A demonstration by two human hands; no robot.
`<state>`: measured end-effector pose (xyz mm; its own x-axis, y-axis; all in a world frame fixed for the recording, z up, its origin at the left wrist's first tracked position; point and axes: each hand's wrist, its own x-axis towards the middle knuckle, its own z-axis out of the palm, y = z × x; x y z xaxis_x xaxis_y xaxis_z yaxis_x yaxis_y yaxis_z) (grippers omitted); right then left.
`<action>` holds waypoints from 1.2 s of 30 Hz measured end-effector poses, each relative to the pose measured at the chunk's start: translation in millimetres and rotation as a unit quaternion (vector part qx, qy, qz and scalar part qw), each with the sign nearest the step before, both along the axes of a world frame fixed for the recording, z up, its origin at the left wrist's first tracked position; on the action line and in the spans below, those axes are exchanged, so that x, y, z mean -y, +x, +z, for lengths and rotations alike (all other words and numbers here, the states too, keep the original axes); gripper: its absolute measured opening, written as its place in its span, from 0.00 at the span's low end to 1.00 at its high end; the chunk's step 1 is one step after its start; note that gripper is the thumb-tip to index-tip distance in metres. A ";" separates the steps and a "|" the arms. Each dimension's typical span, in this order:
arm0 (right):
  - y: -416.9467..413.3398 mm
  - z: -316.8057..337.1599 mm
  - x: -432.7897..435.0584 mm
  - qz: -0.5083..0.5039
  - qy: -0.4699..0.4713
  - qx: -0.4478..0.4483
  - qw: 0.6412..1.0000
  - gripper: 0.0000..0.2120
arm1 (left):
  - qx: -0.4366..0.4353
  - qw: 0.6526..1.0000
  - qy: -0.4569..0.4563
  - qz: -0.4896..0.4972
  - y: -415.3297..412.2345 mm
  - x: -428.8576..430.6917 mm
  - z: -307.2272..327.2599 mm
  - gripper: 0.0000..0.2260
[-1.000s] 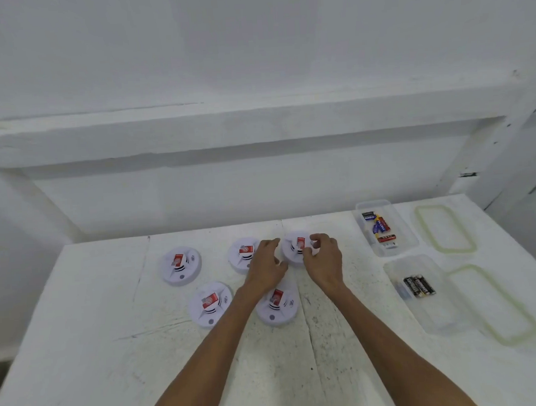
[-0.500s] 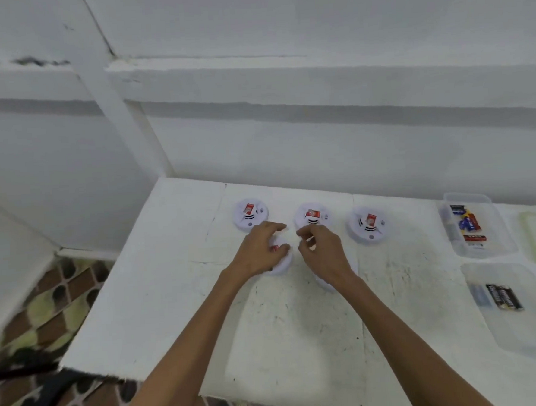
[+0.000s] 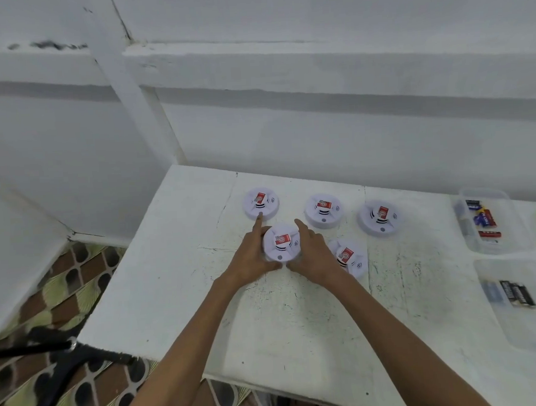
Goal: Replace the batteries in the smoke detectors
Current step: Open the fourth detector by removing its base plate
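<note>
Head camera shows me the left hand (image 3: 248,262) and right hand (image 3: 315,256) grasping opposite sides of a round white plastic smoke detector with red label (image 3: 281,241) (left forefinger straight), over the scuffed white table (image 3: 299,326); white walls (image 3: 319,137), patterned floor tiles (image 3: 76,277).

**White room, scuffed desk, patterned floor**

The wall (image 3: 311,5) is painted white, with dark marks at the upper left; a horizontal ledge (image 3: 314,55) runs across it, met by a slanting white post (image 3: 135,110); the desk (image 3: 299,326) is white too, its top scuffed and crossed by thin cracks; the floor (image 3: 61,278) past its left edge shows brown and yellow-green tiles with dark ovals; black bars (image 3: 60,366) cross them; the light is soft and even.
</note>
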<state>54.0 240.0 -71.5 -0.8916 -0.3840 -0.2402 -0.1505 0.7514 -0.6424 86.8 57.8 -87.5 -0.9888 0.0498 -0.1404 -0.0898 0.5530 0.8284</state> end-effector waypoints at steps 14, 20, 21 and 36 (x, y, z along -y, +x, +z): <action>9.4 22.3 -48.5 -0.044 -0.122 -0.094 0.987 0.33 | -0.027 0.992 0.100 0.069 0.9 -27.8 28.4 0.42; 19.4 26.1 -83.0 -0.155 -0.152 -0.139 0.966 0.17 | -0.083 0.990 0.113 -0.008 -10.9 -74.2 35.8 0.31; 20.7 26.4 -89.4 -0.176 -0.157 -0.147 0.961 0.13 | -0.095 0.989 0.109 -0.027 -13.3 -82.9 34.4 0.31; 63.0 13.7 -188.0 -0.375 -0.182 -0.085 0.905 0.22 | -0.088 0.982 0.121 -0.114 -29.0 -224.4 -6.9 0.43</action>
